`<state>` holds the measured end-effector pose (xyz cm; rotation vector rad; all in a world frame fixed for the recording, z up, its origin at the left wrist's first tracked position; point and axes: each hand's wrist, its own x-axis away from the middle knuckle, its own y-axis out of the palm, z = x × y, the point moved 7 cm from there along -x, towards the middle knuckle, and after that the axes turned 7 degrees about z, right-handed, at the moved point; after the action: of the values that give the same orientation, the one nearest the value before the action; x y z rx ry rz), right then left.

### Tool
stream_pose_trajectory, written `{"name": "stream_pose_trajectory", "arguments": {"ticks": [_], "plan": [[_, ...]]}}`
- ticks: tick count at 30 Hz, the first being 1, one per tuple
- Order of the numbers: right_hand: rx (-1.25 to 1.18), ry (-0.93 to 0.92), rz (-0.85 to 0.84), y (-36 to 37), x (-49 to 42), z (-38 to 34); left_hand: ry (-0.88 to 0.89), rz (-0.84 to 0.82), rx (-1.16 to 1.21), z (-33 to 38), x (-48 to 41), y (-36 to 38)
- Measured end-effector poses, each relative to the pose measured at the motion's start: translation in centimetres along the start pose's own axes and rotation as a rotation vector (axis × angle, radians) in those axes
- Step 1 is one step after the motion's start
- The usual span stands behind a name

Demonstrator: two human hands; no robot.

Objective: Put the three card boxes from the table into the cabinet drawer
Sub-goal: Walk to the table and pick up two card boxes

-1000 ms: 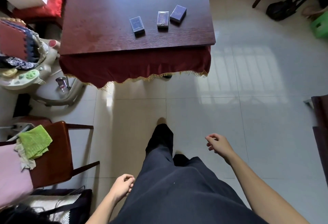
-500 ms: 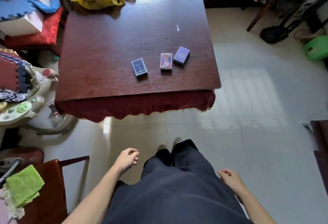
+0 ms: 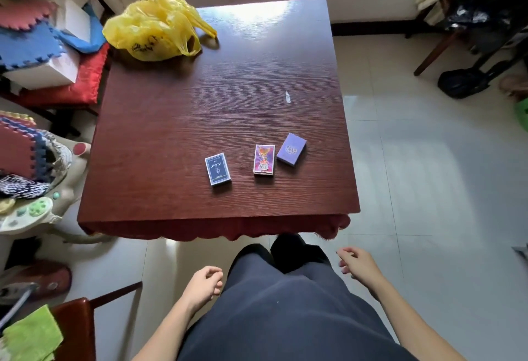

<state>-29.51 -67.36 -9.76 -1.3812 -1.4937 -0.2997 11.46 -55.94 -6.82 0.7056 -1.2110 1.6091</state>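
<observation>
Below, left hand (image 3: 203,283) and right hand (image 3: 358,265) loosely curled, empty, hanging short of the desk (image 3: 171,137). Ahead, near its front edge: dark blue box (image 3: 217,168), colourful box (image 3: 264,159), purple box (image 3: 291,149). Farther back, yellow bag (image 3: 154,26).

Glossy wood-grain table (image 3: 177,120), crinkled yellow plastic bag (image 3: 154,27), shiny floor tiles (image 3: 428,177).

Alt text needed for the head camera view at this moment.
Three card boxes, dark blue, multicoloured and purple, lie in a row near the front edge of a dark wooden table. The left hand and right hand hang empty below it.
</observation>
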Motion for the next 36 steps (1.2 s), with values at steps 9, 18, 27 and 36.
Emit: {"name": "stream_pose_trajectory", "arguments": {"ticks": [9,18,27,36], "plan": [[0.008,-0.205,-0.009,-1.6,-1.2,-12.7,0.187,0.109,-0.154,7.2,-0.7,-2.6],[0.477,-0.503,0.185,1.2,-4.1,-28.3,0.952,0.207,-0.862,31.1,-3.3,3.0],[0.930,-0.623,0.130,5.7,-7.3,-32.7,1.053,0.112,-1.314,32.8,-8.4,6.9],[0.946,-0.722,0.180,6.5,-8.1,-32.5,1.126,0.204,-1.246,33.6,-8.6,7.5]]}}
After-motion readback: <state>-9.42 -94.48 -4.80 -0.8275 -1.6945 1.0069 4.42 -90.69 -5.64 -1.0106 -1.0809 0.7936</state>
